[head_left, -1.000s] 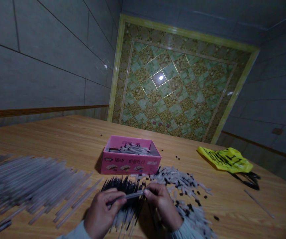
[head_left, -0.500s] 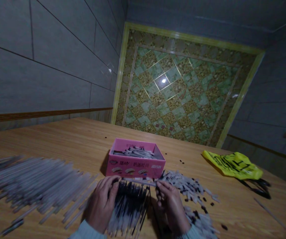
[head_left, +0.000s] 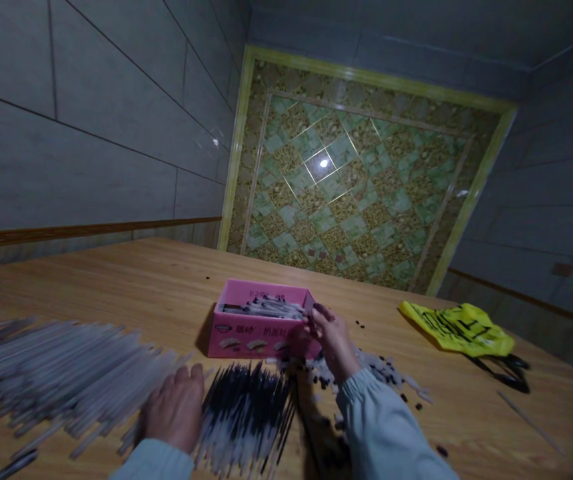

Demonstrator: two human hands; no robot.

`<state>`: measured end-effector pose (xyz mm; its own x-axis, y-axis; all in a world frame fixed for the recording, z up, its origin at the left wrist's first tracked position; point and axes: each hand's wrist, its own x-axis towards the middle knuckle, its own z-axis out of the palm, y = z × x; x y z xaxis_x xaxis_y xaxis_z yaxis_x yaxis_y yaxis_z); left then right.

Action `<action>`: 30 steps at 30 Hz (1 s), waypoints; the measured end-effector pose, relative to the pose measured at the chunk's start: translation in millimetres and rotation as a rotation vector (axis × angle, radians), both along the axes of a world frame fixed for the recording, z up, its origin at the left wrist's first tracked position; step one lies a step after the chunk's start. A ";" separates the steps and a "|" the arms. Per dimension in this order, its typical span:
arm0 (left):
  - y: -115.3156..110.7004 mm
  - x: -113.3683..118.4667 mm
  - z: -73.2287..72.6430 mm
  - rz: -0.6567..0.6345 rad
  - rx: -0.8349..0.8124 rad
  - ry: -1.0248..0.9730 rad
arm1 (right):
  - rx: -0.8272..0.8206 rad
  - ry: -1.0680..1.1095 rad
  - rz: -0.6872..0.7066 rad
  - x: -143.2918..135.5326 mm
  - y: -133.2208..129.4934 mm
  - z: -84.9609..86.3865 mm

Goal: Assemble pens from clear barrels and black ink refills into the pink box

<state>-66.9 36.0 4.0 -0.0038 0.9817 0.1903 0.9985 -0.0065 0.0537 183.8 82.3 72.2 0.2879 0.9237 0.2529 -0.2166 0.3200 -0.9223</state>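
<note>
My left hand [head_left: 174, 407] lies palm down, fingers stretched forward, at the right end of a wide heap of clear plastic pen tubes [head_left: 71, 367]. My right hand [head_left: 331, 337] is at the right rim of a pink cardboard box [head_left: 261, 340]. Its fingers are bent together; what they hold, if anything, is hidden. Inside the box lie several slim grey and white pens [head_left: 276, 307] with dark ends. Between my hands, in front of the box, is a bundle of refills [head_left: 246, 413], dark at the far part and pale nearer me.
Small white and black pieces [head_left: 376, 367] are strewn right of the box, partly behind my right sleeve. A yellow bag [head_left: 459, 330] with black print and dark straps lies farther right. One thin stick [head_left: 531, 423] rests at the right. Tiled walls enclose the wooden table [head_left: 156, 280].
Both hands held a thin pen in front of the box before. My left hand has moved left to the tubes, and my right hand has gone up and forward to the box rim.
</note>
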 end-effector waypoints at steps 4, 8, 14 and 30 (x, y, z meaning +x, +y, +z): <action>-1.3 0.3 1.2 -0.005 -0.021 -0.027 | -0.063 -0.254 -0.030 -1.7 -28.0 -22.9; -2.6 1.7 1.1 0.008 -0.020 -0.040 | -0.107 -0.527 0.008 -3.2 -52.9 -50.3; -4.8 1.7 4.4 -0.013 -0.024 -0.054 | -0.099 -0.975 -0.011 -10.3 -79.4 -72.5; -4.2 5.0 7.6 -0.294 0.282 -0.545 | -0.238 -1.565 -0.335 -0.4 -89.1 -72.6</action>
